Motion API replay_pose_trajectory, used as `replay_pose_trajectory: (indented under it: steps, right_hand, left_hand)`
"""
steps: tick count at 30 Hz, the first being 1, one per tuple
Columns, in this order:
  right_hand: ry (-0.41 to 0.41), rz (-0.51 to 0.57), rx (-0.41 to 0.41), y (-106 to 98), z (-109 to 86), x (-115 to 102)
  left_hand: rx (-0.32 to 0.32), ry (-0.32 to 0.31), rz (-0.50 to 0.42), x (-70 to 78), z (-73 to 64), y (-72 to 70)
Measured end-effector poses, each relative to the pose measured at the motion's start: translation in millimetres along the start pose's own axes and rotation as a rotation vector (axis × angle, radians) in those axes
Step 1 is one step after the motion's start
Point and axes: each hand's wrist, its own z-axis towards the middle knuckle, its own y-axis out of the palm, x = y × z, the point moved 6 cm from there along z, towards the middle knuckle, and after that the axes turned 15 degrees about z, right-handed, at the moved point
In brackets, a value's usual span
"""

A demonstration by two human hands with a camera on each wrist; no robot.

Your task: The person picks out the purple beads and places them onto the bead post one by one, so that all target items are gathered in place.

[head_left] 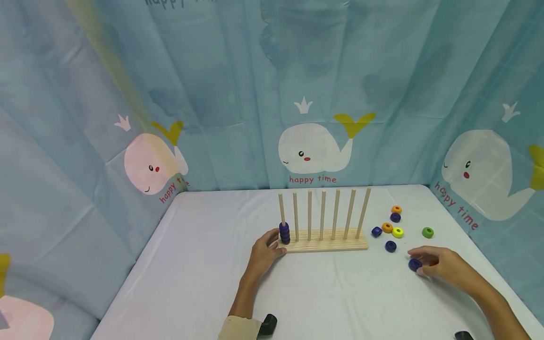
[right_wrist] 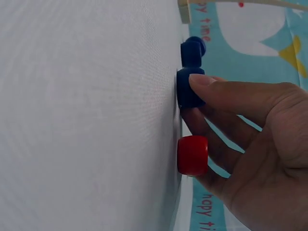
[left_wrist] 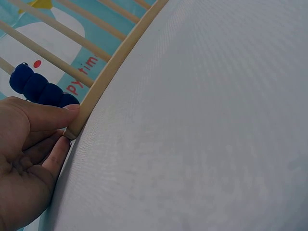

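A wooden peg rack [head_left: 323, 242] with several upright rods stands on the table. Dark blue beads [head_left: 284, 233] are stacked on its leftmost rod. My left hand [head_left: 261, 255] holds the rack's left end, thumb [left_wrist: 67, 111] against the front of the base beside the stack. Off to the right, my right hand [head_left: 452, 267] pinches a dark blue bead [right_wrist: 189, 87] low at the table surface, thumb on its near side. A red bead [right_wrist: 192, 155] sits beside the fingers of that hand, mostly hidden in the head view.
Between rack and right hand lie loose beads on the white table [head_left: 191, 264]: blue [head_left: 390, 246], another blue [head_left: 376, 231], orange [head_left: 387, 227], yellow [head_left: 397, 232] and green [head_left: 427, 232]. Farther back are an orange bead [head_left: 396, 209] and a blue one [head_left: 395, 217]. A whale-print curtain [head_left: 229, 94] surrounds the table.
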Motion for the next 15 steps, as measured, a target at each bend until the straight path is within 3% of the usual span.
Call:
replay_pose_trajectory:
  steps: [7,15]
  right_hand:
    - [-0.001,-0.03,0.015,0.3,0.8,-0.1]
    - [0.002,0.014,0.06,-3.1,-1.8,-5.2]
  left_hand:
    - [-0.004,0.013,-0.005,0.5,0.3,-0.1]
    - [0.003,0.013,0.0,1.0,0.1,-0.1]
